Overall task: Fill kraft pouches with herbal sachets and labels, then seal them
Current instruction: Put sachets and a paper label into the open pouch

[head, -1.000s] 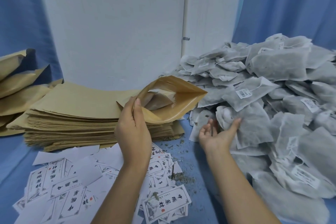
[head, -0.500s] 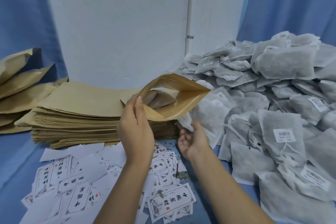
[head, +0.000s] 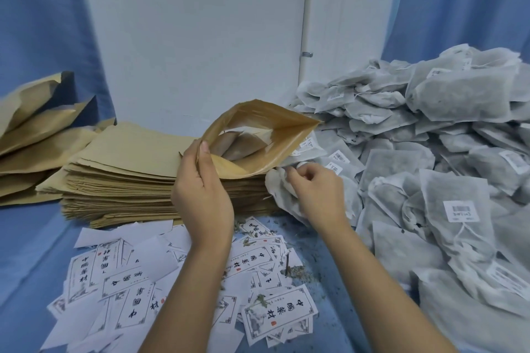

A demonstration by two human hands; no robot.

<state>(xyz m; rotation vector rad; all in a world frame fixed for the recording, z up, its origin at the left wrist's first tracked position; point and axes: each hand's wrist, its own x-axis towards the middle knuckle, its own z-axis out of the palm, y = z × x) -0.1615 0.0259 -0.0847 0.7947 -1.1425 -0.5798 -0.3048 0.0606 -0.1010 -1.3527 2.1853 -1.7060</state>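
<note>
- The left hand point(head: 200, 189) pinches the left rim of the kraft pouch point(head: 286, 129) with thumb and fingers. It holds the pouch up over the stack of flat pouches point(head: 129, 169), and the mouth gapes wide toward us.
- The right hand point(head: 315, 192) has its fingers curled round one sachet point(head: 279, 189), just under the right side of the pouch mouth.
- Some sachets seem to lie inside the pouch already.
- The sachet looks light, soft and squashy, like a little pillow. It can bend to fit in. A hard squeeze may tear the thin cloth and spill herbs, so holding it by an edge or corner seems best.
- The pouch is thin, crinkly paper. It looks light and a bit stiff, and it folds shut if not held by the rim.
- The big pile of sachets point(head: 430, 180) fills the right side, touching the held sachet.
- The labels point(head: 275, 315) lie scattered on the near blue cloth point(head: 28, 252), under both arms.
- Loose herb bits point(head: 295, 269) lie among the labels.
- More puffy brown pouches point(head: 34, 129) lean at the far left.
- Nothing blocks the way into the mouth, but the lower lip may catch the sachet.
</note>
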